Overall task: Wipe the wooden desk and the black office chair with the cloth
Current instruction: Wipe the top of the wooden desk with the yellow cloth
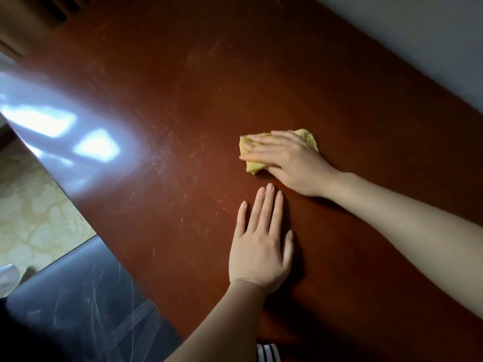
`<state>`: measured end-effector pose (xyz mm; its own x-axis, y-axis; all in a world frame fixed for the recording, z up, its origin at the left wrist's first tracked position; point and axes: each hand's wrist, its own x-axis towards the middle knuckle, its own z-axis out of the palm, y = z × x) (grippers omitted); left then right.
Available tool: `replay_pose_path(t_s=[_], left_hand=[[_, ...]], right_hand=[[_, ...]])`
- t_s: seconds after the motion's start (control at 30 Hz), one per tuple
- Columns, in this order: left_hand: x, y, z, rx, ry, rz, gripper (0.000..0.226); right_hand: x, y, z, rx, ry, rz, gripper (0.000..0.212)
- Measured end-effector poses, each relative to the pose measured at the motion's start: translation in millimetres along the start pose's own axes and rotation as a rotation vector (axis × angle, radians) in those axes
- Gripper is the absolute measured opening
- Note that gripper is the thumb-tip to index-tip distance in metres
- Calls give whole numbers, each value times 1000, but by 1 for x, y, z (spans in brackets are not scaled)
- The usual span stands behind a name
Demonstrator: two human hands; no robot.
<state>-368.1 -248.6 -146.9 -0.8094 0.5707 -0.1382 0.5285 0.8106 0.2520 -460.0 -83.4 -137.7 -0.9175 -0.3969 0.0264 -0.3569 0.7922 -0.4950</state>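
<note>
While the right hand (287,160) lies flat on the yellow cloth (309,139), the left hand (261,246) rests flat on the wooden bench (183,100) just beside it. Both hands have straight fingers. The right hand's grip is not closed round the cloth; it only presses down on it with the palm and fingers. The left hand holds nothing and seems to prop the person up.

The cloth sits bunched up under the right hand, out on the open middle of the bench, well apart from the near edge. It looks soft, thin and very light, so it will squash and fold easily. A flat hand on top of it is a good way to push it, because pressing keeps it from slipping out. To carry it, pinching a bunched fold would work best.

The bench top is shiny and hard with many small scratches, so the cloth should slide over it easily. A dark shiny surface (86,304) shows at the lower left, past the bench edge; I cannot tell if it is the chair.
</note>
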Motion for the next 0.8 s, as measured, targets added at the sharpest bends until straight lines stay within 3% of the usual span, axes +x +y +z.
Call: replay_pose_path(t_s=[0.27, 0.57, 0.8], left_hand=[[0, -1, 0, -5, -2, -3, 62], [0, 0, 2, -16, -2, -9, 62], [1, -2, 1, -17, 11, -5, 63]], right_hand=[[-77, 44, -31, -118, 44, -9, 50], [-134, 141, -80, -160, 394, 578, 47], [-119, 137, -74, -140, 675, 1039, 43]])
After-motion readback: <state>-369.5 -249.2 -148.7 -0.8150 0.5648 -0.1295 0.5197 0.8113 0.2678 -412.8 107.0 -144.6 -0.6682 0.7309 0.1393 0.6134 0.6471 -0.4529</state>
